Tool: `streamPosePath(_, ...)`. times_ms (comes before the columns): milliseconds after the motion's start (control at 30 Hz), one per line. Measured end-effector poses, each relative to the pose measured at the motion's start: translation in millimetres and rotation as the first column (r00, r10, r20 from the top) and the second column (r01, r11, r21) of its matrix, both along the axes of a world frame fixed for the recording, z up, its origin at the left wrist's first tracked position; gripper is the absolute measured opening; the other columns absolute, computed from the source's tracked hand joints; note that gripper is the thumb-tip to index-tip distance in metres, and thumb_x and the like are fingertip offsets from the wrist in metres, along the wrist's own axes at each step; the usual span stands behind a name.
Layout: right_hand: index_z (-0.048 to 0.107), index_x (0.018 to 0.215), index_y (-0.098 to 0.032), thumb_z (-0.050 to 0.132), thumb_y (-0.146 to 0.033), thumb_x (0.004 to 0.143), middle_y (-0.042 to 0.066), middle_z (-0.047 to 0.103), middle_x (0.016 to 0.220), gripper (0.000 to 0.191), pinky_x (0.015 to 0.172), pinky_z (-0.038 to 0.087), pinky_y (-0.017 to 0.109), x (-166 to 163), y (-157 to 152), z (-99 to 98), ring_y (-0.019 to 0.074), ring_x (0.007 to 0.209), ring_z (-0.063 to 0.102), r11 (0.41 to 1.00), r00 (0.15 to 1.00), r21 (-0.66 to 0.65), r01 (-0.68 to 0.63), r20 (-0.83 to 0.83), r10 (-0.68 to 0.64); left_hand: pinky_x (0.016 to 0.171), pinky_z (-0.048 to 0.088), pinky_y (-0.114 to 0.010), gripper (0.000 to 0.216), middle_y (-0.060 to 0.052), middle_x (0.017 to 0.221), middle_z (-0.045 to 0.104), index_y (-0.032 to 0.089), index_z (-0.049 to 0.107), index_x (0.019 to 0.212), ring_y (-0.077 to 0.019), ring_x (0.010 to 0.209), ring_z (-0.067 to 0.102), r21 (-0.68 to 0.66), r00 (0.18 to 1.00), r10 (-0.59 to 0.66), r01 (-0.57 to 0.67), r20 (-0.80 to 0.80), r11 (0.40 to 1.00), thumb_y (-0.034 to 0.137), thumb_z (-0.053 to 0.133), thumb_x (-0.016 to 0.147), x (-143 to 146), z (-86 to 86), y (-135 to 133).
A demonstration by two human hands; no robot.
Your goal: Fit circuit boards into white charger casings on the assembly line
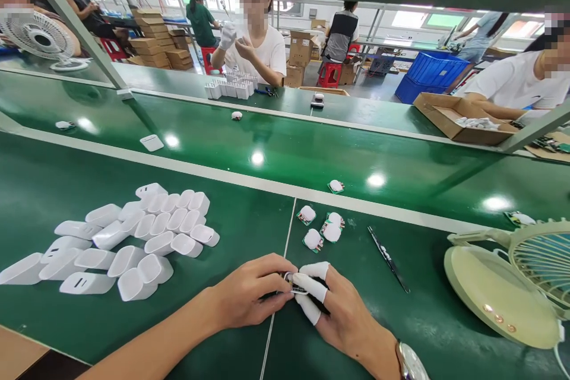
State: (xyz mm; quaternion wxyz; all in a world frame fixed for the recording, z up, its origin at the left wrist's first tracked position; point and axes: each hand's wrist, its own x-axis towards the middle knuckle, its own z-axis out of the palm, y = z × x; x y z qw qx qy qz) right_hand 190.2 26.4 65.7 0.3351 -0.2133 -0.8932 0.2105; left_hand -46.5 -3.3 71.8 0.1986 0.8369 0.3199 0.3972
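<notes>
My left hand [252,294] and my right hand [338,309] meet low at the centre of the green table [401,320]. Both pinch one small circuit part [294,285] between their fingertips. White finger cots cover three fingers of my right hand, and a watch sits on that wrist. Just beyond the hands lie several small green boards with white caps [321,228]. To the left lies a heap of several white plastic charger shells [133,237]. Black tweezers [388,258] lie to the right of the boards.
A cream desk fan [512,285] stands at the right edge. A green conveyor belt [276,142] runs across the middle, carrying loose parts [336,186]. Across it a person handles white shells [231,89]; another person at right sits by a cardboard box [463,119]. A white fan [42,38] stands far left.
</notes>
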Motion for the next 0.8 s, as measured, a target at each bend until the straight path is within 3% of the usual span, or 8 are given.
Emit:
streamPosePath(300,0.050,0.143,-0.023,0.061,-0.018,0.100,0.008,0.070,0.104,0.044,0.072,0.061,0.033,5,3,-3.6,0.0205,0.087,0.068,0.994,0.999,-0.108,0.007,-0.036,-0.011,0.083,0.062,-0.031,0.011,-0.012,0.109,0.073,0.021,0.060,0.098,-0.0205,0.096,0.072,-0.003,1.000,0.012,-0.012,-0.015,1.000,0.010,0.059,0.096,2,3.4,0)
streamPosePath(500,0.053,0.143,-0.027,0.058,-0.015,0.101,0.009,0.070,0.110,0.044,0.075,0.061,0.032,5,3,-1.9,0.0192,0.089,0.070,0.999,1.000,0.036,0.006,0.008,-0.006,0.087,0.062,-0.031,0.012,-0.013,0.112,0.072,0.021,0.061,0.099,-0.0210,0.101,0.072,0.012,0.999,0.014,-0.013,-0.033,1.000,0.009,0.061,0.095,1,-0.7,-1)
streamPosePath(700,0.041,0.150,-0.020,0.060,-0.026,0.101,0.005,0.070,0.091,0.053,0.067,0.061,0.031,7,5,-7.7,0.0198,0.076,0.070,0.996,0.996,-0.037,0.082,-0.033,-0.083,0.084,0.062,-0.030,0.009,-0.011,0.113,0.074,0.021,0.059,0.096,-0.0193,0.099,0.073,-0.033,0.999,-0.001,0.000,-0.033,0.999,0.012,0.062,0.096,1,-5.6,0)
streamPosePath(800,0.039,0.152,-0.019,0.061,-0.024,0.101,0.008,0.072,0.097,0.056,0.070,0.062,0.032,8,6,-11.4,0.0208,0.080,0.071,0.997,0.996,0.015,0.078,-0.046,-0.077,0.076,0.063,-0.027,0.009,-0.007,0.104,0.076,0.022,0.058,0.091,-0.0173,0.088,0.075,-0.142,0.992,0.112,-0.103,0.056,0.985,0.017,0.065,0.095,3,-6.5,0)
